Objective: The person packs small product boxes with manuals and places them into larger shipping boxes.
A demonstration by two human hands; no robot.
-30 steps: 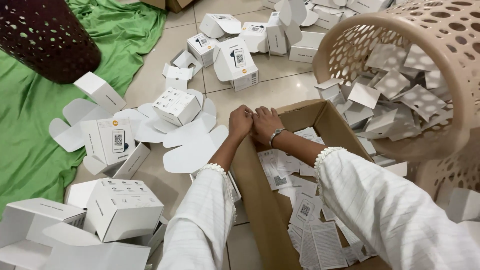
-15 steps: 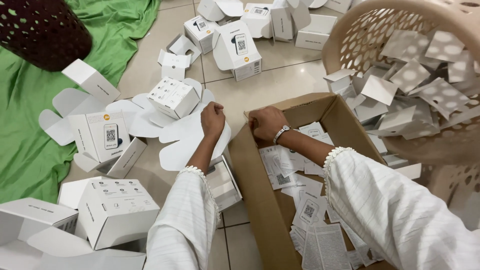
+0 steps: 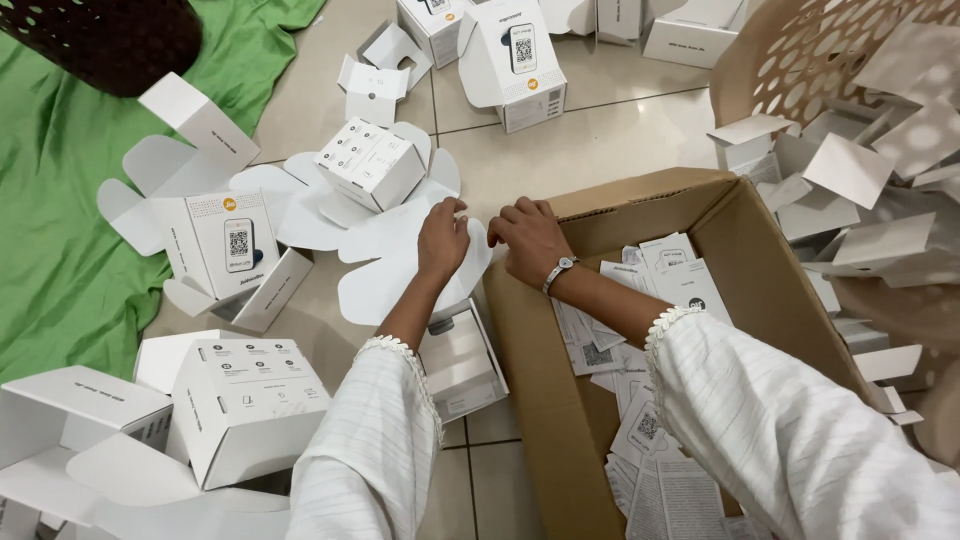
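Observation:
My left hand (image 3: 443,239) rests on a flat, unfolded white carton (image 3: 385,255) lying on the tiled floor, its fingers curled over the carton's edge. My right hand (image 3: 527,241), with a bracelet on the wrist, is just beside it at the near left corner of a brown cardboard box (image 3: 560,400); it touches the same white carton's edge. The box holds several printed paper leaflets (image 3: 640,330). Both arms wear white sleeves.
A beige perforated basket (image 3: 800,70) full of white card inserts leans at the right. Several white folded and half-folded cartons (image 3: 240,400) lie around on the floor. A green cloth (image 3: 60,250) covers the left, and a dark perforated basket (image 3: 110,35) sits at the top left.
Both hands were together over the box corner, then moved left and down onto the flat white carton. The view has shifted closer to the floor.

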